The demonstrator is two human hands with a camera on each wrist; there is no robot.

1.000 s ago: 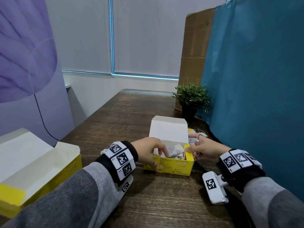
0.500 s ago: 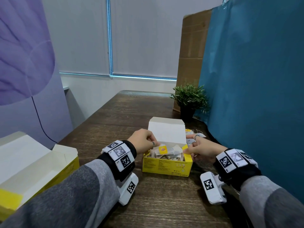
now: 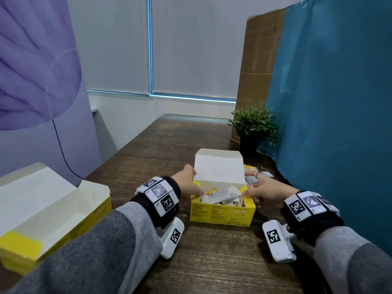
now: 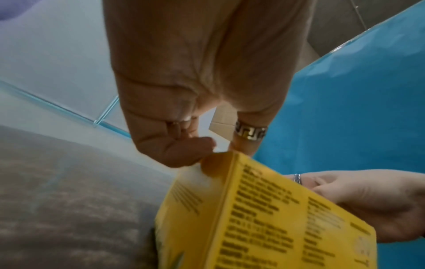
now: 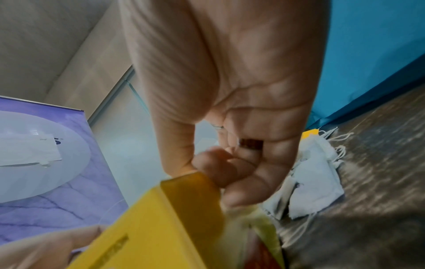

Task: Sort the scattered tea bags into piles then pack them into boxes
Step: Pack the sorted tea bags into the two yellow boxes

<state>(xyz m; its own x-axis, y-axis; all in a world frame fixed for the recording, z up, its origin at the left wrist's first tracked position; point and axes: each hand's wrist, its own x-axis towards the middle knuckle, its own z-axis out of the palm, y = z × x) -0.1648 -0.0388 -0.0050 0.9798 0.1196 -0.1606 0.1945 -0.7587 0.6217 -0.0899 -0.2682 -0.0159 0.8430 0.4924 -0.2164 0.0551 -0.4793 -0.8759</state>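
Note:
A small yellow tea box (image 3: 220, 212) stands open mid-table, its white lid (image 3: 218, 168) upright. Several tea bags (image 3: 220, 196) lie inside it. My left hand (image 3: 194, 182) pinches the box's left side flap (image 4: 214, 162) between thumb and curled fingers. My right hand (image 3: 247, 188) pinches the right side flap (image 5: 195, 183) the same way. A pile of loose white tea bags (image 5: 315, 178) with strings lies on the table just behind my right hand, also visible as tea bags (image 3: 262, 171) in the head view.
A larger open yellow box (image 3: 53, 211) sits at the near left. A potted plant (image 3: 252, 126) and a tall cardboard sheet (image 3: 261, 60) stand at the back right. A blue sheet (image 3: 335, 115) walls the right side, a purple panel (image 3: 36, 81) the left.
My left hand has come out of the box, off the tea bags, and taken the left side flap. The right hand stayed at the right flap.

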